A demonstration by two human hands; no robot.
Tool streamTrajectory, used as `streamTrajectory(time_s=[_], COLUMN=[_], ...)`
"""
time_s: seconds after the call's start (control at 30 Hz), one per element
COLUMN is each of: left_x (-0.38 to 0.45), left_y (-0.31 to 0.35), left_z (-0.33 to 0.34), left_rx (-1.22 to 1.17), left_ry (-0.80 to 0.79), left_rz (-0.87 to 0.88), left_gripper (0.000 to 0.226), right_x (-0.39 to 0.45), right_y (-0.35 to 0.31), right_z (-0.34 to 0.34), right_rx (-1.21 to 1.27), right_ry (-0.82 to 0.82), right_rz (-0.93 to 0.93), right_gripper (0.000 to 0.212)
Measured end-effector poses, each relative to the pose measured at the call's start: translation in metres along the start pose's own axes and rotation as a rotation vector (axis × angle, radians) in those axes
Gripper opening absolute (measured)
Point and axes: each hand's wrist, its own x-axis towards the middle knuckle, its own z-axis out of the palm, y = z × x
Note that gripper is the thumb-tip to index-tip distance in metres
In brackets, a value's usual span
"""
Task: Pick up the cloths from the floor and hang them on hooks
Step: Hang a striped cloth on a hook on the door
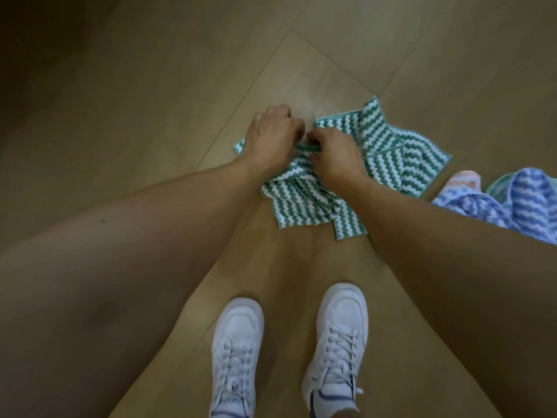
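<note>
Gathering the green-striped cloth (388,152) off the floor (150,86) goes best with both grips kept close; the left hand (272,135) and right hand (334,155) both pinch its bunched middle fold, so lift straight up, clear of the blue cloth (518,200) just beside it.

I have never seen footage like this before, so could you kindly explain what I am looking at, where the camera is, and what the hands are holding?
There is no machine here: a person wears one wide-angle camera on the head, looking down, so you see their own arms and white shoes. The left hand and right hand meet over a green and white zigzag cloth lying crumpled on the wooden floor. Both hands pinch a bunched fold of it between them. To the right lies a blue and white cloth, with a bit of pinkish cloth beside it. No hooks are in view.
</note>
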Motion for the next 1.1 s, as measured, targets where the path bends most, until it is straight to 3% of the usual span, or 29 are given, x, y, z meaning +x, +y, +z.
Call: streamTrajectory(time_s=[0.2, 0.4, 0.8, 1.1], left_x=[-0.005, -0.05, -0.179, -0.287], left_y=[0.0, 0.021, 0.123, 0.19], left_z=[0.0, -0.071, -0.388, -0.655], left_rx=[0.01, -0.218, -0.289, -0.229], left_ry=[0.031, -0.032, 0.048, 0.37], left_rz=[0.067, 0.151, 0.347, 0.519], left_gripper=[0.013, 0.013, 0.015, 0.018], right_x=[-0.003, -0.051, -0.219, -0.348], right_y=[-0.004, -0.029, -0.138, -0.255], right_z=[0.002, -0.061, -0.342, -0.586], right_rx=[0.009, 0.087, 0.181, 0.181], right_ry=[-0.034, 0.043, 0.354, 0.563], right_rz=[0.004, 0.039, -0.055, -0.137], right_gripper=[0.02, 0.017, 0.011, 0.009])
